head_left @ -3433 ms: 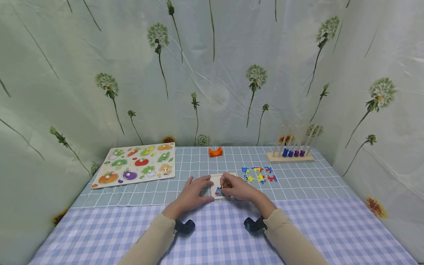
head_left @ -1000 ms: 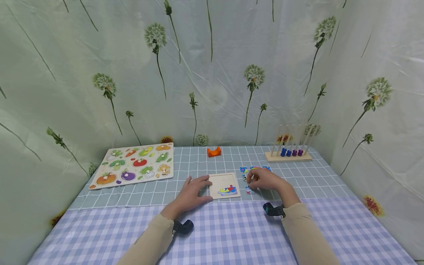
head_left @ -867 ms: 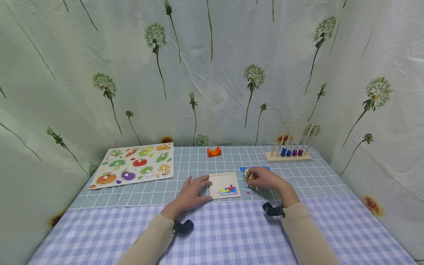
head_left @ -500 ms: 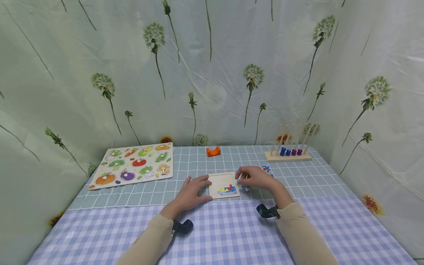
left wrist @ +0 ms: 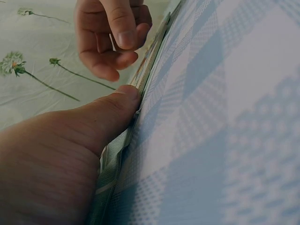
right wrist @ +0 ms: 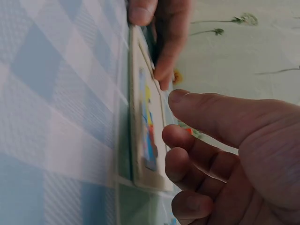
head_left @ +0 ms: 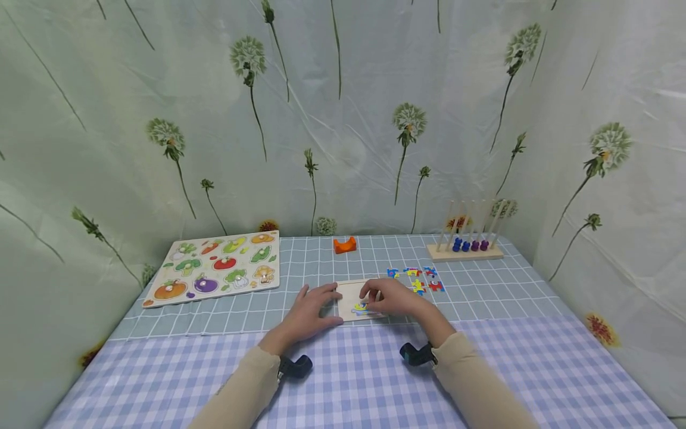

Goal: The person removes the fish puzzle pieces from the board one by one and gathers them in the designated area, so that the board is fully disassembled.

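Note:
A shallow wooden puzzle tray lies on the grey-green cloth, with joined jigsaw pieces along its near side. My left hand rests at the tray's left edge, its thumb at the near corner and its fingers farther up. Over the tray's right part hovers my right hand, its fingers loosely bent and hiding some of the pieces. In the right wrist view a gap shows between the right thumb and fingertips, and I see nothing held there. Loose jigsaw pieces lie right of the tray.
A vegetable peg board lies at the left. At the back stand an orange curved block and, to the right, a wooden peg stand with blue and purple beads. Checked cloth covers the near side.
My right hand went from the tray out to the loose pieces, then came back left over the tray. The left hand stayed at the tray's edge.

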The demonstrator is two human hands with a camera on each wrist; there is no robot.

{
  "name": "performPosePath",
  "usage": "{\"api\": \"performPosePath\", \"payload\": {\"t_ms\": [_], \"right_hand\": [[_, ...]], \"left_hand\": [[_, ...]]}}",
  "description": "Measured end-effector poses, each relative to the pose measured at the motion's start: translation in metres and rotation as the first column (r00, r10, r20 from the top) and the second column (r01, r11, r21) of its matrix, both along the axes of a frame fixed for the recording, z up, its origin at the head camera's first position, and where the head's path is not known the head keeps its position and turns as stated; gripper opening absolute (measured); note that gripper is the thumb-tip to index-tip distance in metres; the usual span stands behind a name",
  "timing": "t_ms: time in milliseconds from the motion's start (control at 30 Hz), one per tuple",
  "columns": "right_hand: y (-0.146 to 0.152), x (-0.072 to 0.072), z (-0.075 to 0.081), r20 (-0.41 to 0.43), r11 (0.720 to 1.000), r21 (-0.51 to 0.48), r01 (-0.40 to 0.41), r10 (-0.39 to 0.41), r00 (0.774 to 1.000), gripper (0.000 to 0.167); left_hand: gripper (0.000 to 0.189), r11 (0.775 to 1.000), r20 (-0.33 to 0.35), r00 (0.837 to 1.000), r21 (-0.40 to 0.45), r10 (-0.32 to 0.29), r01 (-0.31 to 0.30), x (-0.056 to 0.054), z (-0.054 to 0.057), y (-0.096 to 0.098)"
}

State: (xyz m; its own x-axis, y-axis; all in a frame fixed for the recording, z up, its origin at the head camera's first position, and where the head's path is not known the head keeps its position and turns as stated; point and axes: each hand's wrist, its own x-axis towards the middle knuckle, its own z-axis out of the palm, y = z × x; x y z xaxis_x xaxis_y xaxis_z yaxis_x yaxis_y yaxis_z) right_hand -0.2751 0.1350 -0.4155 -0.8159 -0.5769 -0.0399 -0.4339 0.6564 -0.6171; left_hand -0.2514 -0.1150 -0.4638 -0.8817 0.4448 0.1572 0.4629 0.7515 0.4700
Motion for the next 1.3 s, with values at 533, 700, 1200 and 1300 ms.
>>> {"api": "performPosePath", "payload": {"t_ms": [533, 700, 1200, 1300], "right_hand": [[-0.012, 0.008, -0.01, -0.031, 0.997, 0.071, 0.014, -0.011, 0.999, 0.024], [-0.013, 0.01, -0.01, -0.036, 0.995, 0.092, 0.032, -0.029, 0.999, 0.022], [-0.016, 0.01, -0.008, -0.048, 0.993, 0.113, 0.042, -0.037, 0.998, 0.028], [-0.016, 0.009, -0.008, -0.052, 0.992, 0.123, 0.024, -0.018, 0.998, 0.028]], "left_hand": [[0.053, 1.0, 0.005, 1.0, 0.004, -0.004, 0.004, 0.0, -0.001, -0.001], [0.053, 1.0, 0.008, 1.0, 0.002, -0.01, 0.01, 0.0, 0.0, 0.0], [0.053, 1.0, 0.0, 1.0, 0.005, -0.007, 0.007, 0.0, 0.0, 0.0], [0.053, 1.0, -0.002, 1.0, 0.005, -0.007, 0.007, 0.0, 0.0, 0.0]]}}
